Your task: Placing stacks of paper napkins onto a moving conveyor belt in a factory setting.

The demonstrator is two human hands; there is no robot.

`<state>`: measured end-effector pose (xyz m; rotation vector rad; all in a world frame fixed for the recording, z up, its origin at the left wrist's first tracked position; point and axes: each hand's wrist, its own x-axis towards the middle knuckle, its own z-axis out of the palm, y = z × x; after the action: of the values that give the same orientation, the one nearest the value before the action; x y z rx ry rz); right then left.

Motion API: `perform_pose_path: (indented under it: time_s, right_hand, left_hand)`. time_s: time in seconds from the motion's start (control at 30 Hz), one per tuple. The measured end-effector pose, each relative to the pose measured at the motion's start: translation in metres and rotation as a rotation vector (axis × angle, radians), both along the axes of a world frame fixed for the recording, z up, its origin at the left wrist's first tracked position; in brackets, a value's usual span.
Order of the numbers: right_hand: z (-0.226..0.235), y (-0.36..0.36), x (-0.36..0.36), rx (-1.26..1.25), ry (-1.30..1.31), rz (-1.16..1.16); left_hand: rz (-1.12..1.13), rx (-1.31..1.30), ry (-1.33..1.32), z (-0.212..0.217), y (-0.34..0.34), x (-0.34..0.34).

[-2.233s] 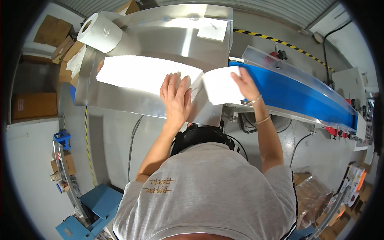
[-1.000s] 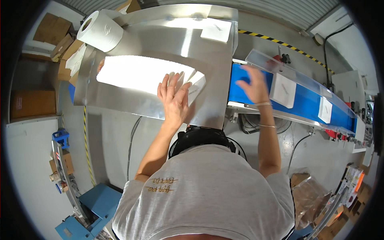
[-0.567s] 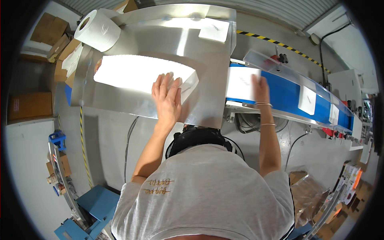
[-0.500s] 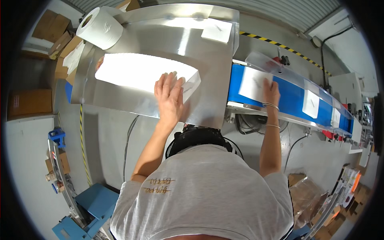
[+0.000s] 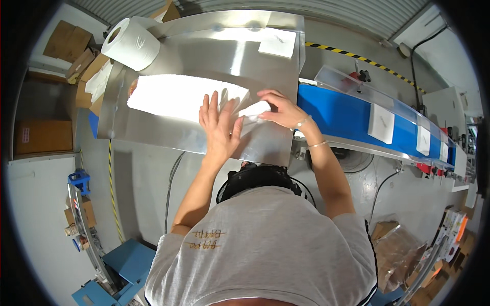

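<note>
A long row of white square packets (image 5: 168, 94), standing packed face to face, lies on the steel table (image 5: 204, 56). On the row's right part rests my left hand (image 5: 219, 125), fingers spread along the packets. My right hand (image 5: 283, 109) pinches a white packet (image 5: 255, 109) at the row's right end, thumb below and fingers above. Whether it holds one packet or a few pressed together I cannot tell. To the right, the blue conveyor belt (image 5: 337, 112) carries several flat white packets, the nearest packet (image 5: 381, 124) well beyond my right hand.
A big white roll (image 5: 131, 45) stands at the table's far left corner. One flat packet (image 5: 277, 43) lies at its far right. A clear plastic guard (image 5: 347, 84) runs along the belt's far side. Cardboard boxes (image 5: 43, 135) are at the left.
My right hand has left a packet on the belt and come back left to the row's end, now gripping a packet there. The packets on the belt have shifted right. My left hand stays on the row.
</note>
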<state>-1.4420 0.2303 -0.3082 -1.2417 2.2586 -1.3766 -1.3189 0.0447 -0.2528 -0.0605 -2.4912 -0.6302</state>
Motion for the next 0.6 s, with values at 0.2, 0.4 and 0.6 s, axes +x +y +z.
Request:
perform_pose_path:
  time_s: [0.2, 0.4, 0.6]
  right_hand:
    - [-0.033, 0.084, 0.005, -0.008, -0.322, -0.792]
    - [-0.015, 0.136, 0.002, 0.792, 0.424, -1.415]
    - [0.038, 0.022, 0.006, 0.165, 0.075, -0.275]
  left_hand:
    - [0.052, -0.019, -0.054, -0.009, -0.015, -0.001]
    - [0.051, -0.05, -0.02, -0.008, -0.015, -0.001]
    - [0.047, -0.113, -0.014, -0.002, -0.014, 0.001]
